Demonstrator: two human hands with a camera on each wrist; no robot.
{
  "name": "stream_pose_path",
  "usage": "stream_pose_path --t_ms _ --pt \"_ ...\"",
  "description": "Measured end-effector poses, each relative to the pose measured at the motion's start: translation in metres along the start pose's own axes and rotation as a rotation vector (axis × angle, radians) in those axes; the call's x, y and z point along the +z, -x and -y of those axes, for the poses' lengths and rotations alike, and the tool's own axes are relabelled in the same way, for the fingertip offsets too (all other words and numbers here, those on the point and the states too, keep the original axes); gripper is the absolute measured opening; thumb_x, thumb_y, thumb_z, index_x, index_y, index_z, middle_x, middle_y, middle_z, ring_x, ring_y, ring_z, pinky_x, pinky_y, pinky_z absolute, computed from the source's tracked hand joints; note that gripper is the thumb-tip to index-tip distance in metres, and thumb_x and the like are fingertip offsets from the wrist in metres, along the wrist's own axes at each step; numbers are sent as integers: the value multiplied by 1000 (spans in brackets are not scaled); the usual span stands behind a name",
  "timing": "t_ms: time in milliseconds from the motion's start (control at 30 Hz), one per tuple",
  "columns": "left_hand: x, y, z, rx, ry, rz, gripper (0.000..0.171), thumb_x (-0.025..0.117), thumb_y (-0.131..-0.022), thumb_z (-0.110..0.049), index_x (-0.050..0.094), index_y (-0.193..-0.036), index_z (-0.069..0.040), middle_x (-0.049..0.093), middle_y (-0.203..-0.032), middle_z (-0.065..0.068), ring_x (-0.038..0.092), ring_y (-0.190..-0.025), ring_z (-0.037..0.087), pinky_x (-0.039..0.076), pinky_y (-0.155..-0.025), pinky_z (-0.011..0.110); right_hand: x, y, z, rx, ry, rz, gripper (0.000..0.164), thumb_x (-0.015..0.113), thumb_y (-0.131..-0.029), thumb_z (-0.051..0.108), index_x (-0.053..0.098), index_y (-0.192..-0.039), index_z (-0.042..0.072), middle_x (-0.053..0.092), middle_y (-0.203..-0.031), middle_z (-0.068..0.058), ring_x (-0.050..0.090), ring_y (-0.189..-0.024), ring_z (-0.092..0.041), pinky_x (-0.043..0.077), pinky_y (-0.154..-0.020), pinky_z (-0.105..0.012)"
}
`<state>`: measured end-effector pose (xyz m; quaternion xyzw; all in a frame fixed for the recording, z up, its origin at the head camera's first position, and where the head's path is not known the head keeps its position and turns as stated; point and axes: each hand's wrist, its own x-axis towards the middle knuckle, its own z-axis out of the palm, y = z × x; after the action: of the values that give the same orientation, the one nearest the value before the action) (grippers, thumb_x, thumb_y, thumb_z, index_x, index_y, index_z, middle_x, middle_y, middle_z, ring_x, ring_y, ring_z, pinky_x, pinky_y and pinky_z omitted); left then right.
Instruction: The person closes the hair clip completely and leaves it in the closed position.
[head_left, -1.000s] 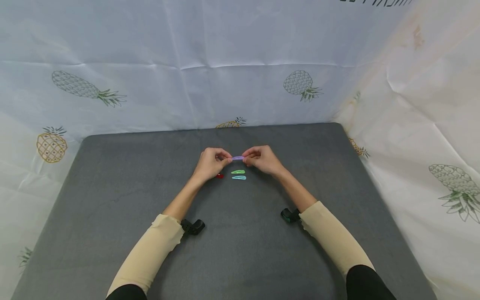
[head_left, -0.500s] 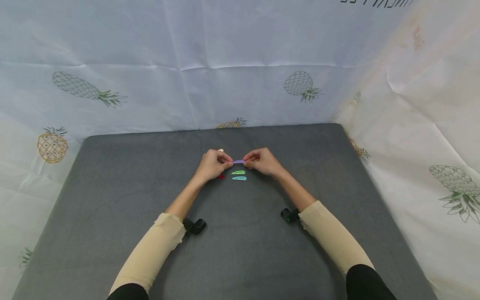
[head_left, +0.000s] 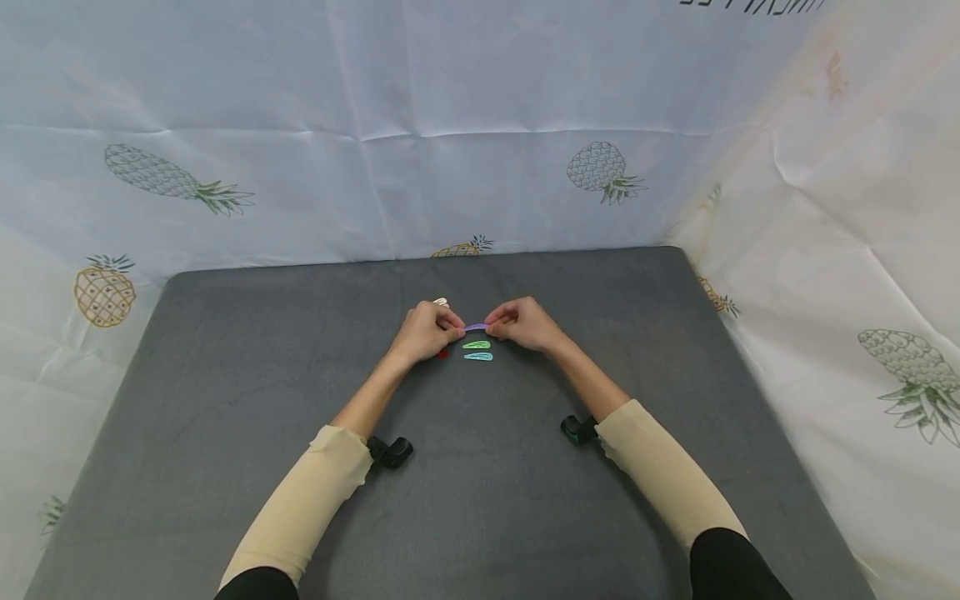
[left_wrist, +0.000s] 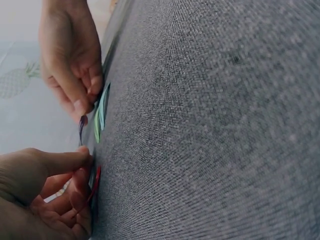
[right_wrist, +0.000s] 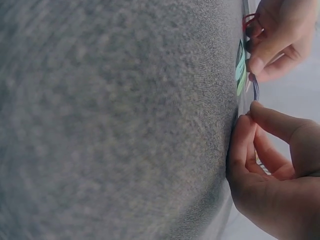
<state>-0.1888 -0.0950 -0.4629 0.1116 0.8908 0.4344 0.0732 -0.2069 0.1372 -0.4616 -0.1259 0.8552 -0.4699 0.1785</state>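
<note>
Between both hands stretches a purple snap hair clip [head_left: 476, 327], one end in each. My left hand [head_left: 426, 332] pinches its left end with thumb and fingertips, and my right hand [head_left: 523, 323] pinches the right end. Just nearer to me, a green hair clip [head_left: 476, 344] and a light blue hair clip [head_left: 478, 357] lie in a row on the cloth. A red hair clip [head_left: 442, 353] shows partly from under the left hand. Past the left fingers, the end of a pale hair clip [head_left: 441, 302] peeks out, the remainder hidden. In the left wrist view the purple clip [left_wrist: 81, 130] looks dark.
A dark grey cloth [head_left: 480, 500] covers the tabletop. White curtains [head_left: 420, 75] printed with pineapples hang behind the table and at its sides. Black wrist cameras [head_left: 390, 452] sit at both cuffs.
Both hands have come slightly nearer to me with the purple hair clip, closer to the green one. The pale clip has come into view behind the left hand.
</note>
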Motion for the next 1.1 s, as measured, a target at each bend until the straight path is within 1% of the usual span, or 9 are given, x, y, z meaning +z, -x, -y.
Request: stream_pose_path --t_ms 233,367,633,900,1100 --pt "0 0 1 -7 9 20 10 80 -98 -10 85 -101 -2 82 -91 16 63 -63 6 48 -60 24 0 -1 0 17 16 18 19 73 -102 8 79 -116 -3 80 -101 -15 68 -79 -9 52 -72 -22" --pt "0 0 1 -4 12 22 10 80 -98 -10 85 -100 -2 82 -91 17 62 -62 6 48 -59 24 0 -1 1 11 23 21 19 72 -102 8 79 -116 -3 80 -99 -14 66 -77 -9 51 -71 -23" --pt "-1 0 1 -10 10 31 10 80 -98 -10 84 -101 -2 82 -91 17 61 -62 4 48 -60 23 0 -1 1 9 35 29 20 73 -102 9 79 -117 -3 79 -99 -13 65 -77 -9 50 -70 -23" --pt "-2 -2 1 10 -12 50 9 80 -97 -8 84 -100 -1 83 -90 16 68 -68 12 48 -63 24 -1 -3 1 9 38 44 20 73 -102 9 79 -117 -3 79 -98 -12 65 -77 -9 50 -71 -23" --pt "-4 -1 0 17 -10 51 8 80 -96 -7 84 -99 0 82 -88 16 65 -66 10 47 -62 23 -1 -4 0 14 22 46 21 72 -102 8 78 -118 -4 79 -99 -14 65 -78 -10 50 -71 -22"
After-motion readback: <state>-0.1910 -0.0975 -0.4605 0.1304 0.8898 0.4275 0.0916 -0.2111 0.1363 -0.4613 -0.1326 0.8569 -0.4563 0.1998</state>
